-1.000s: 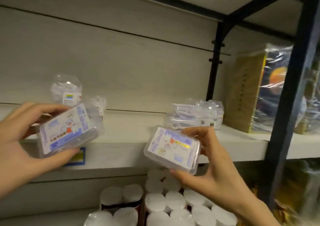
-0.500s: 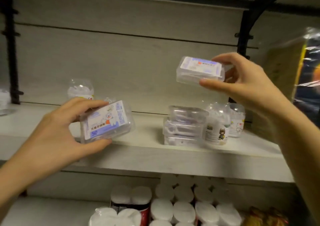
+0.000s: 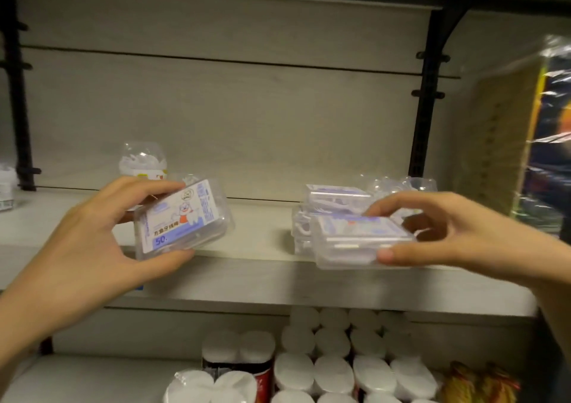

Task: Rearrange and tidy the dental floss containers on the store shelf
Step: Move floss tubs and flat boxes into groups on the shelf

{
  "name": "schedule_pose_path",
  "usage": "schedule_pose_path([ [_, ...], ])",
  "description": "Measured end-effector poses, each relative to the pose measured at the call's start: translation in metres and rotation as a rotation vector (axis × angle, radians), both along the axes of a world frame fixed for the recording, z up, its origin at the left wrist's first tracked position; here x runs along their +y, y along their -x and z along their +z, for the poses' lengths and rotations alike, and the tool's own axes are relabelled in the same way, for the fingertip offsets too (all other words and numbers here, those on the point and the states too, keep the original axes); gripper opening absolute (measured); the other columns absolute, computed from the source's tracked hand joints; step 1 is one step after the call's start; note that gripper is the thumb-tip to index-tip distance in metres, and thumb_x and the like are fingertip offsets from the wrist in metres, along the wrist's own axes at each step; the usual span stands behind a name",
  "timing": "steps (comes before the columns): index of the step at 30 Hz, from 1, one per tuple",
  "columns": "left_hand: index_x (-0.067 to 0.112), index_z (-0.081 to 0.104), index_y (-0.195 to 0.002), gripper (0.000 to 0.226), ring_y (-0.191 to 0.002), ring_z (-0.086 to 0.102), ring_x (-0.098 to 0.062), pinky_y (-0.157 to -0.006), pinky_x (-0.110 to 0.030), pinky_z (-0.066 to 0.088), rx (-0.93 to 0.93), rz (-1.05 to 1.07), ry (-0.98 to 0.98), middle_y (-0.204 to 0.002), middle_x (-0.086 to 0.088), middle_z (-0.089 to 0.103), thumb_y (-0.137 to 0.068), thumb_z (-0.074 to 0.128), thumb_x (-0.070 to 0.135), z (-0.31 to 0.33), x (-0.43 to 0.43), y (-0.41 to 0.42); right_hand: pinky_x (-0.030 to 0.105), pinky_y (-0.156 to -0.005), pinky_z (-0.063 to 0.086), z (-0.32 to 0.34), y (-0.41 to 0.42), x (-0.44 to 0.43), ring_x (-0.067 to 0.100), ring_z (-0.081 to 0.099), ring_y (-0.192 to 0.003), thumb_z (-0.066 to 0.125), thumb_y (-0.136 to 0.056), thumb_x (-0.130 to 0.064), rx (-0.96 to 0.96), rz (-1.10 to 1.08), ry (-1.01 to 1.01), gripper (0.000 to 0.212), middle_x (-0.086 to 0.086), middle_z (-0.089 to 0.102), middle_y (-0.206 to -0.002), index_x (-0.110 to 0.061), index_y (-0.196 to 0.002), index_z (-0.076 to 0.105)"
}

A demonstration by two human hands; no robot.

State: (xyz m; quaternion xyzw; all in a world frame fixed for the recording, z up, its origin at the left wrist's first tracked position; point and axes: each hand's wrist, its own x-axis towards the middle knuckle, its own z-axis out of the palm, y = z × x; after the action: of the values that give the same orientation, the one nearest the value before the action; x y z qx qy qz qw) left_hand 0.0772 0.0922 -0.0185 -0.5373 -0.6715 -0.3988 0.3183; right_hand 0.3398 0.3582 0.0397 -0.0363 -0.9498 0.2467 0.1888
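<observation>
My left hand (image 3: 89, 242) grips a clear rectangular floss box (image 3: 182, 220) with a blue and white cartoon label, tilted, just above the front of the pale shelf (image 3: 256, 266). My right hand (image 3: 457, 232) holds a second clear floss box (image 3: 352, 242) flat and low at the shelf's front edge, right in front of a stack of similar boxes (image 3: 333, 198). A round clear floss tub (image 3: 143, 163) stands at the back left, behind my left hand. More round tubs (image 3: 401, 184) stand behind the stack, partly hidden.
Black shelf uprights rise at the left (image 3: 18, 93) and right (image 3: 428, 93). A large plastic-wrapped package (image 3: 525, 130) fills the shelf's right end. On the lower shelf stand several white-lidded rolls (image 3: 333, 368). Another small container (image 3: 6, 186) sits at the far left.
My right hand has come down from head height with its box, to the shelf's front edge in front of the stack. My left hand and its box have barely moved.
</observation>
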Motion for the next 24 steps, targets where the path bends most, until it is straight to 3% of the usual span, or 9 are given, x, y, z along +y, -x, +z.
schedule_pose_path([
  [6,0.049,0.051,-0.116,0.065,-0.1,0.054,0.008,-0.078,-0.011,0.045,-0.024,-0.02,0.013,-0.112,0.021,0.057,-0.054,0.069,0.058,-0.002,0.01,-0.012,0.035,-0.08,0.054,-0.018,0.014,0.003,0.006,0.063,-0.085,0.064,-0.047,-0.079,-0.019,-0.123,-0.037,0.068,-0.017,0.065,-0.107,-0.044,-0.105,0.061],
  [11,0.048,0.052,-0.114,0.063,-0.099,0.054,0.009,-0.08,-0.007,0.042,-0.031,-0.023,0.019,-0.109,0.023,0.057,-0.054,0.069,0.056,0.0,0.013,-0.017,0.017,-0.074,0.048,-0.017,0.028,0.003,-0.008,0.058,-0.085,0.057,-0.045,-0.079,-0.005,-0.194,-0.099,0.077,-0.024,0.061,-0.106,-0.04,-0.111,0.061],
  [17,0.044,0.053,-0.113,0.062,-0.099,0.054,0.009,-0.083,-0.001,0.039,-0.035,-0.021,0.044,-0.109,0.024,0.056,-0.054,0.068,0.056,0.005,0.017,-0.023,0.016,-0.081,0.046,-0.016,0.051,0.01,-0.003,0.057,-0.09,0.065,-0.068,-0.059,-0.022,-0.268,-0.185,0.063,-0.018,0.058,-0.11,-0.029,-0.123,0.056],
  [24,0.044,0.053,-0.103,0.059,-0.096,0.054,0.011,-0.081,0.003,0.037,-0.158,-0.037,0.072,-0.109,0.028,0.055,-0.047,0.072,0.05,0.013,0.026,-0.032,0.023,-0.084,0.046,-0.018,0.065,0.013,0.001,0.057,-0.087,0.066,-0.072,-0.055,-0.087,-0.299,-0.22,0.058,-0.013,0.057,-0.116,-0.03,-0.122,0.055],
])
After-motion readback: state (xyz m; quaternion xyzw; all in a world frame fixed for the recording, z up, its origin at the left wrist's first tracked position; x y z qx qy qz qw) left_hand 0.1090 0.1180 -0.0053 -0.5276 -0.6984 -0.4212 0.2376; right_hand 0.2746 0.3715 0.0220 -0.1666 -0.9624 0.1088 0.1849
